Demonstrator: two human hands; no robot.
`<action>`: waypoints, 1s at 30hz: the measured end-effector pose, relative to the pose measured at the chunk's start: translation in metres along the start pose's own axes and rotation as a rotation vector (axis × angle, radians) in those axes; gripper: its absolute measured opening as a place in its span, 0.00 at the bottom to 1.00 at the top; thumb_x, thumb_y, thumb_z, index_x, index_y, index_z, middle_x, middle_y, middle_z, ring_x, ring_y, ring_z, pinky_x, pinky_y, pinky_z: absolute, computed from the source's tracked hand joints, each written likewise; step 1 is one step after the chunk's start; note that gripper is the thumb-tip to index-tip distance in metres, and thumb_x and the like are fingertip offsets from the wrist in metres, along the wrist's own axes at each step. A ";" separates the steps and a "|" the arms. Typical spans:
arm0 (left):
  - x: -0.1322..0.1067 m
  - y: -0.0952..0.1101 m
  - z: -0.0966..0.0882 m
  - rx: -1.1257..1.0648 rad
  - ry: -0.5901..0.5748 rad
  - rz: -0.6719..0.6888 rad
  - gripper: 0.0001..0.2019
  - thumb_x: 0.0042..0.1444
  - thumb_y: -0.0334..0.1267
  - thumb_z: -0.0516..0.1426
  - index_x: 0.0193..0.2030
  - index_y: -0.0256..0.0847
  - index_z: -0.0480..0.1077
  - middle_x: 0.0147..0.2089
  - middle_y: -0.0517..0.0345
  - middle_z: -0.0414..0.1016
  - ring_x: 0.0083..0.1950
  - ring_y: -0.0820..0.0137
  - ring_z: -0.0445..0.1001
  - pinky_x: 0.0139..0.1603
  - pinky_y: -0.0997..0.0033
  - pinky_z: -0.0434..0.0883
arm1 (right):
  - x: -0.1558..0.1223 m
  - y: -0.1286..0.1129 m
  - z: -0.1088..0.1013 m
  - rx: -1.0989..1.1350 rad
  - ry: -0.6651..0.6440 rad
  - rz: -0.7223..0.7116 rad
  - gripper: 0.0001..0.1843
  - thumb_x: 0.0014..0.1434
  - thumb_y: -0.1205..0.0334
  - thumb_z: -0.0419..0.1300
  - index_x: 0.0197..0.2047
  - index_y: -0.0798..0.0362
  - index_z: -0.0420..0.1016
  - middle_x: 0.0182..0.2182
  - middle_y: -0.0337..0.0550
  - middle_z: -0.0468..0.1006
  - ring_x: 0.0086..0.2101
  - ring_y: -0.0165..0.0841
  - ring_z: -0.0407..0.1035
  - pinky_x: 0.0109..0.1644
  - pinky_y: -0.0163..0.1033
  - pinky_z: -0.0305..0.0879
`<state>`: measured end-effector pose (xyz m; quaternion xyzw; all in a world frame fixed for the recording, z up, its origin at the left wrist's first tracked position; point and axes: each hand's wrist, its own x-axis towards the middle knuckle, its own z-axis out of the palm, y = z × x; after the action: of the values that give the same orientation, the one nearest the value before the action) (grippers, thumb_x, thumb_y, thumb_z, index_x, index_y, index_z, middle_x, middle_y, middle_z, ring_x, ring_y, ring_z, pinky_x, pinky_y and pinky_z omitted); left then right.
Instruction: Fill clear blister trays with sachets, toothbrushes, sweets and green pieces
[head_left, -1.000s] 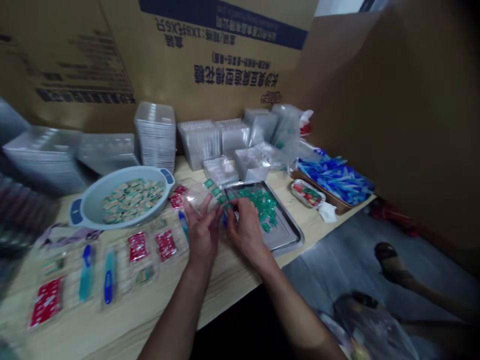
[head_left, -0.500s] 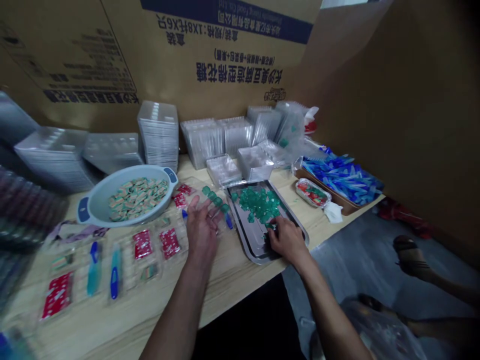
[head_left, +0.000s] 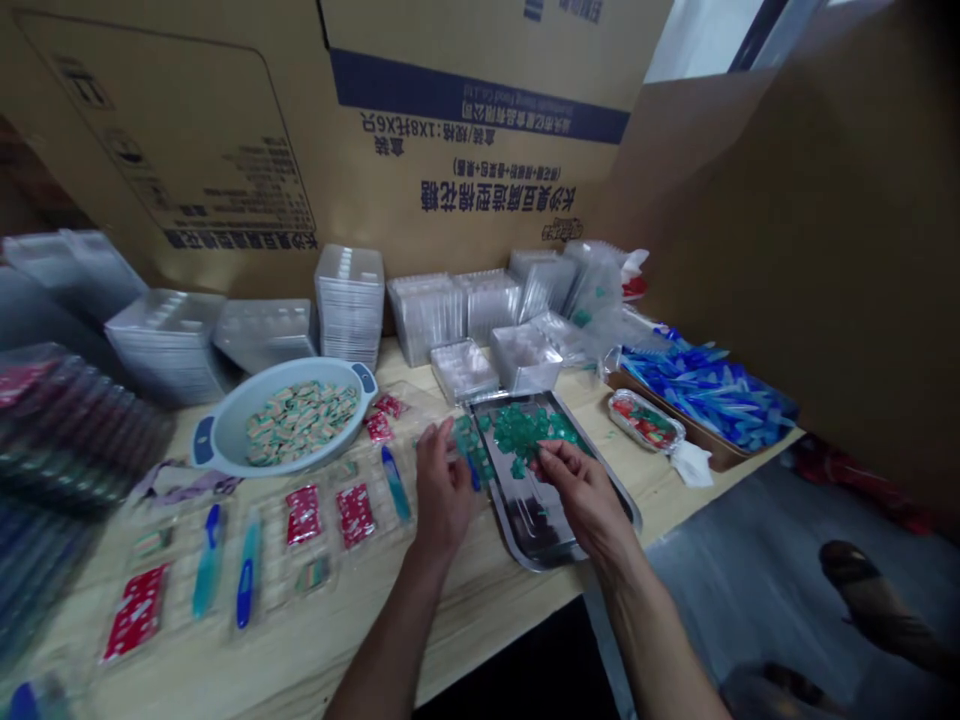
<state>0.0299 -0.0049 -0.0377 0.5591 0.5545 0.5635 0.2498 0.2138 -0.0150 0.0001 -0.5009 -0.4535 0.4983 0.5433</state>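
Note:
A metal tray (head_left: pixel 536 525) holds a heap of glossy green candy pieces (head_left: pixel 521 428). My right hand (head_left: pixel 589 490) is over its right side, thumb and fingers pinched together at the near edge of the heap, seemingly on a green piece. Left of the tray is my left hand (head_left: pixel 444 490), fingers curled beside a row of green pieces (head_left: pixel 471 445) that seems to be in its grip; motion smears the fingertips. On the table near that hand lie clear packs with red dotted sachets (head_left: pixel 355 514) and a blue plastic knife (head_left: pixel 395 484).
A pale blue bowl (head_left: pixel 225 425) of striped candies stands on the left. Clear plastic trays (head_left: pixel 349 305) are stacked along the cardboard wall (head_left: pixel 480 140). To the right are a foil dish (head_left: pixel 646 420), a tissue (head_left: pixel 691 465) and a carton of blue plastic knives (head_left: pixel 709 390).
My right hand has moved up from the tray's lower part to the heap. My left hand has moved slightly right, its row of green pieces turning steeper. The whole view has shifted.

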 end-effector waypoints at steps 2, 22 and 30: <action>0.000 0.002 -0.001 0.201 0.062 0.126 0.24 0.59 0.30 0.57 0.62 0.42 0.69 0.73 0.41 0.54 0.69 0.52 0.64 0.67 0.45 0.64 | -0.001 -0.006 0.013 0.092 -0.016 0.029 0.23 0.48 0.41 0.70 0.35 0.52 0.75 0.26 0.38 0.74 0.28 0.31 0.66 0.35 0.37 0.62; -0.004 0.028 0.002 -0.396 -0.030 -0.202 0.08 0.53 0.37 0.62 0.39 0.39 0.78 0.37 0.55 0.82 0.38 0.69 0.79 0.42 0.71 0.73 | -0.015 0.006 0.061 -0.816 0.053 -0.477 0.13 0.66 0.61 0.48 0.38 0.52 0.73 0.32 0.46 0.78 0.32 0.37 0.71 0.40 0.40 0.62; 0.002 0.024 0.004 -0.701 -0.048 -0.413 0.12 0.43 0.38 0.69 0.34 0.38 0.74 0.29 0.62 0.76 0.32 0.74 0.73 0.36 0.75 0.70 | -0.005 0.002 0.053 -0.134 -0.057 -0.124 0.17 0.55 0.45 0.63 0.30 0.49 0.68 0.23 0.36 0.71 0.25 0.32 0.64 0.31 0.36 0.60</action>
<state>0.0408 -0.0084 -0.0166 0.3299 0.4233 0.6433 0.5460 0.1604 -0.0147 0.0030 -0.4928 -0.5313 0.4463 0.5251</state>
